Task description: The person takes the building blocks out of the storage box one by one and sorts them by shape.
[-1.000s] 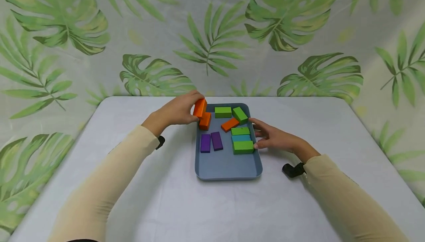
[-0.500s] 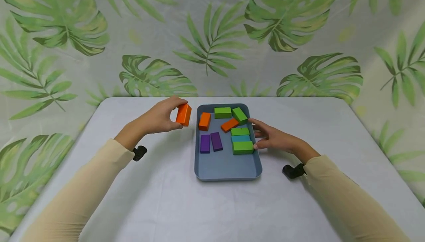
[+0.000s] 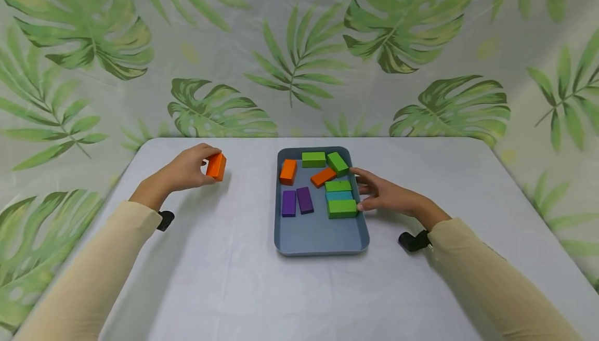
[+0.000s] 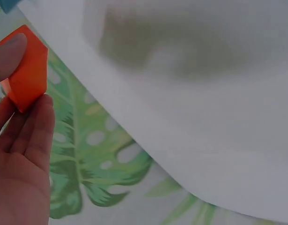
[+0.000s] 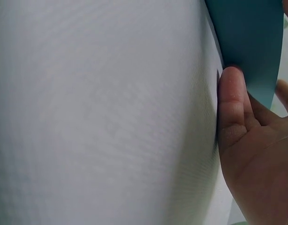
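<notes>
My left hand (image 3: pixel 180 173) pinches an orange rectangular block (image 3: pixel 217 167) between thumb and fingers, over the table left of the tray. Close up in the left wrist view, the thumb presses one face of this block (image 4: pixel 35 70) and fingertips meet its lower end. A grey-blue tray (image 3: pixel 318 239) stands mid-table. At its right side rests my right hand (image 3: pixel 390 194), fingers fairly straight and touching the rim. In the right wrist view, fingers lie against the tray's outer wall (image 5: pixel 249 37).
Inside the tray are orange blocks (image 3: pixel 288 171), purple blocks (image 3: pixel 289 204), several green blocks (image 3: pixel 341 209) and a blue one (image 3: pixel 339 195). A white cloth covers the table (image 3: pixel 299 299). Behind it hangs a leaf-patterned curtain (image 3: pixel 299 44).
My left hand has carried the orange block from above the tray's upper left corner leftward, out over the table. The right hand and the tray have stayed in place.
</notes>
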The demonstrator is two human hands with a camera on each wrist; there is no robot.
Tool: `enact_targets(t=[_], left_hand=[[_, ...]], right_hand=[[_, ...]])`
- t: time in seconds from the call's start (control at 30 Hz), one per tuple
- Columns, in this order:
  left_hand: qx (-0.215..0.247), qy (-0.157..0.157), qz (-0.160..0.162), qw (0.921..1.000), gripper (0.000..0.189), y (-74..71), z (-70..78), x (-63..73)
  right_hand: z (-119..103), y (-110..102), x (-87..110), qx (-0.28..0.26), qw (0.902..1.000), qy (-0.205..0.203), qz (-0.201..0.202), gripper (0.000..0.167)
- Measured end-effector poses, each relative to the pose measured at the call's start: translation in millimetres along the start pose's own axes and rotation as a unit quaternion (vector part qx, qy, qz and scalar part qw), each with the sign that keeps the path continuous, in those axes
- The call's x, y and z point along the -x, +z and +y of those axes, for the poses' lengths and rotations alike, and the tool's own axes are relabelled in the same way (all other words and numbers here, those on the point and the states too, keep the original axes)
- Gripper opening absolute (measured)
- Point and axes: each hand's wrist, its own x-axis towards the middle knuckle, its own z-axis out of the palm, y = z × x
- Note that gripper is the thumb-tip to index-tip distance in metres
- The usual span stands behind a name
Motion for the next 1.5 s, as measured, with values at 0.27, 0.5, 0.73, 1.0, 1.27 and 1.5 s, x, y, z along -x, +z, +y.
enact_targets(t=[0.27, 0.5, 0.73, 1.0, 1.27, 1.5], left_hand=[[0.005, -0.056, -0.007, 0.9984, 0.066, 8.9, -33.3, -1.1], [0.025, -0.102, -0.028, 0.9941, 0.072, 16.3, -55.7, 3.1], [0.042, -0.115, -0.041, 0.9917, 0.074, 15.0, -60.7, 5.6], [0.038, -0.135, -0.063, 0.9882, 0.076, 11.1, -67.6, 5.1], [0.052, -0.148, -0.064, 0.9855, 0.077, 10.8, -73.2, 4.7], [0.072, -0.17, -0.081, 0.9794, 0.079, 9.0, -74.0, 6.1]], right_hand=[[1.0, -1.2, 0.6, -0.004, 1.0, -0.005, -0.001, 0.097], [0.3, -0.8, 0.8, 0.0, 1.0, -0.003, -0.002, 0.097], [-1.8, -1.2, 3.3, 0.005, 1.0, -0.002, 0.004, 0.096], [-3.3, 1.1, 3.0, 0.003, 1.0, 0.001, 0.003, 0.096], [-0.5, -1.0, 3.3, 0.001, 1.0, -0.005, 0.002, 0.096], [1.0, -0.9, 2.1, -0.004, 0.9999, -0.009, -0.003, 0.097]])
